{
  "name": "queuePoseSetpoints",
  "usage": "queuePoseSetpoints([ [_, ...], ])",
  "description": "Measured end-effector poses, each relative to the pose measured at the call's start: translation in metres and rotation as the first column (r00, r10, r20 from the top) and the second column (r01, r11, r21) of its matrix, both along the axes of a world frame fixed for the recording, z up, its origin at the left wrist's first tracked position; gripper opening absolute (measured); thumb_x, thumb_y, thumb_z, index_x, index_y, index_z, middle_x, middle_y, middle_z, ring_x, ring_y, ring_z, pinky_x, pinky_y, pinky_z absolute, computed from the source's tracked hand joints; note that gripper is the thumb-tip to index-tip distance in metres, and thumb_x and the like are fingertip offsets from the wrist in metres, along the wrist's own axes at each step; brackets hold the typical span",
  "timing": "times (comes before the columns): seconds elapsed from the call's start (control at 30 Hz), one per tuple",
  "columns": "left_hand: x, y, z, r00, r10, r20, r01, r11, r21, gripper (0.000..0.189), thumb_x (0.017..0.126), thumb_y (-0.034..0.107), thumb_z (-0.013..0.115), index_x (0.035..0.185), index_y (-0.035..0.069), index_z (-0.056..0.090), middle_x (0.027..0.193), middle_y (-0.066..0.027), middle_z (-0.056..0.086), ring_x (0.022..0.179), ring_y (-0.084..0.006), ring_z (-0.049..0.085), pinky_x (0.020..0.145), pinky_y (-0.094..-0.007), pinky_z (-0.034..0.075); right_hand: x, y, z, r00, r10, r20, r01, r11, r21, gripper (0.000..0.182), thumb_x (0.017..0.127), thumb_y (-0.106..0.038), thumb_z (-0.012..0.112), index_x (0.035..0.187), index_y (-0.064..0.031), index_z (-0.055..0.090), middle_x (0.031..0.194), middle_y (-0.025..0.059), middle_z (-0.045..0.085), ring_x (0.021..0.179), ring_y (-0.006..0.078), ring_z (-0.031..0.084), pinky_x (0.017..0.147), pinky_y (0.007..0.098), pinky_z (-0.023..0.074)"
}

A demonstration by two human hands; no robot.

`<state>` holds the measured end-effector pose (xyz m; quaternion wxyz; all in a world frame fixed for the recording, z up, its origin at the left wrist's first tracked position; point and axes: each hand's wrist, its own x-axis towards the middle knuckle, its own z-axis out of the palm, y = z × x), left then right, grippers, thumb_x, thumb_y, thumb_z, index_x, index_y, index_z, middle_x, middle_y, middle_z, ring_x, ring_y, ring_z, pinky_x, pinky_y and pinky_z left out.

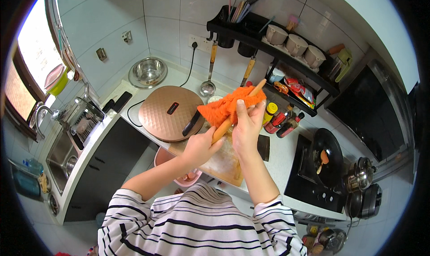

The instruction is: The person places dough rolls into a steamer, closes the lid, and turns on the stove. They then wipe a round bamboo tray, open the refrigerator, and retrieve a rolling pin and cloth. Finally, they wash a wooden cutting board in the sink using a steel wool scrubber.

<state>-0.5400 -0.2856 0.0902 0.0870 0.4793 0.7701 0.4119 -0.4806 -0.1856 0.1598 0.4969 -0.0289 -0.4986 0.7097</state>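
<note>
A wooden rolling pin [222, 131] is held slanting in front of me, above a flour-dusted wooden board [218, 162]. My left hand [201, 147] is closed round its lower end. An orange fluffy cloth [231, 104] is wrapped about the pin's upper part, and my right hand [248, 126] grips cloth and pin together, thumb on the near side. The pin's tapered tip sticks out above the cloth. Left of the cloth stands a round electric griddle [171, 113] with its lid down; the cloth's pointed end overlaps its black handle in view.
Behind are a steel bowl [148, 71], a ladle [208, 87] and sauce bottles [278, 118] under a black shelf [275, 51]. At right a wok [326, 155] holding a spatula sits on the hob [302, 185]. A pink basin [164, 156] is below the counter's edge.
</note>
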Motion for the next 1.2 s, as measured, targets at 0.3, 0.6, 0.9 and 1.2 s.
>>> queuePoseSetpoints([
  [0.3, 0.0, -0.017, 0.014, 0.994, -0.088, 0.062, 0.094, 0.989, -0.11, 0.036, 0.084, 0.036, 0.055, 0.094, 0.001, 0.053, 0.065, -0.016, 0.058, 0.064, -0.034, 0.059, 0.06, -0.0413, 0.046, -0.004, 0.033, 0.025, 0.998, -0.063, 0.001, 0.063, 0.979, -0.194, 0.015, 0.095, -0.023, 0.043, 0.093, -0.0077, 0.046, 0.078, 0.0042, 0.053, 0.063, 0.0128, 0.052, 0.055, 0.0284, 0.0467],
  [0.6, -0.01, -0.008, 0.021, 0.994, -0.017, 0.104, 0.029, 0.992, -0.119, 0.037, 0.084, 0.038, 0.053, 0.092, 0.002, 0.054, 0.069, -0.0175, 0.06, 0.067, -0.0347, 0.059, 0.063, -0.042, 0.046, -0.008, 0.004, -0.023, 0.972, 0.129, 0.199, -0.104, 0.986, -0.13, 0.025, 0.095, -0.024, 0.042, 0.113, -0.0071, 0.04, 0.099, 0.0067, 0.053, 0.083, 0.0139, 0.053, 0.074, 0.0285, 0.0465],
  [0.9, -0.051, -0.017, 0.027, 0.964, -0.228, 0.133, 0.236, 0.971, -0.047, 0.034, 0.085, 0.032, 0.054, 0.099, 0.001, 0.056, 0.087, -0.0156, 0.061, 0.081, -0.0279, 0.06, 0.073, -0.0348, 0.046, 0.005, 0.018, -0.047, 0.932, 0.036, 0.362, -0.105, 0.979, 0.173, 0.029, 0.095, -0.018, 0.043, 0.119, -0.0029, 0.037, 0.103, 0.0077, 0.051, 0.096, 0.0148, 0.05, 0.086, 0.029, 0.0411],
  [1.2, -0.039, 0.025, 0.047, 0.948, -0.285, 0.141, 0.209, 0.893, 0.399, 0.022, 0.091, 0.015, 0.043, 0.078, 0.0, 0.054, 0.081, -0.0075, 0.053, 0.084, -0.0184, 0.05, 0.08, -0.0316, 0.04, 0.003, -0.017, -0.073, 0.856, -0.014, 0.517, -0.237, 0.878, 0.415, 0.038, 0.091, -0.011, 0.045, 0.126, -0.0009, 0.033, 0.105, 0.0126, 0.05, 0.095, 0.0208, 0.051, 0.086, 0.0327, 0.0401],
])
